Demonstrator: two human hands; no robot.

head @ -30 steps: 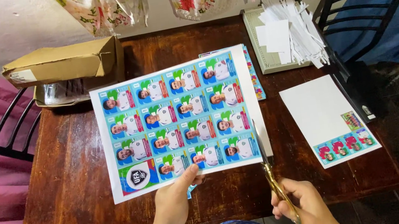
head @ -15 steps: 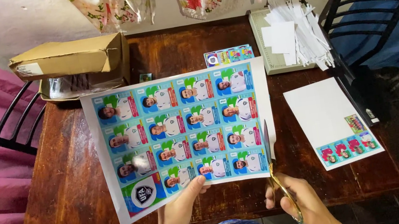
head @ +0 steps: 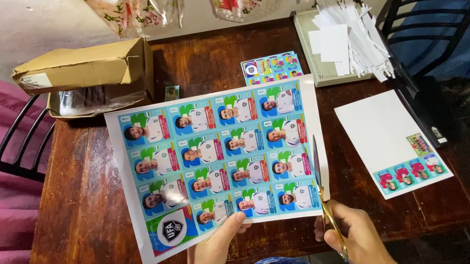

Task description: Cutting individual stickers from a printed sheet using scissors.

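My left hand (head: 216, 254) pinches the bottom edge of a large printed sheet of sticker cards (head: 221, 165), held flat above the wooden table (head: 77, 236). The sheet shows rows of small blue and green portrait cards inside a white border. My right hand (head: 359, 237) grips yellow-handled scissors (head: 322, 190). Their blades point away from me and lie along the sheet's white right margin, beside the last column of cards.
A cardboard box (head: 82, 68) rests on a tray at the back left. A paper trimmer with white strips (head: 345, 41) sits back right, a small card stack (head: 271, 67) in front of it. A white sheet with a card row (head: 392, 142) lies right. Black chairs (head: 435, 15) flank the table.
The sheet has swung from tilted to nearly square with the table. The scissors have moved up along its right margin, blades now lying further into the sheet.
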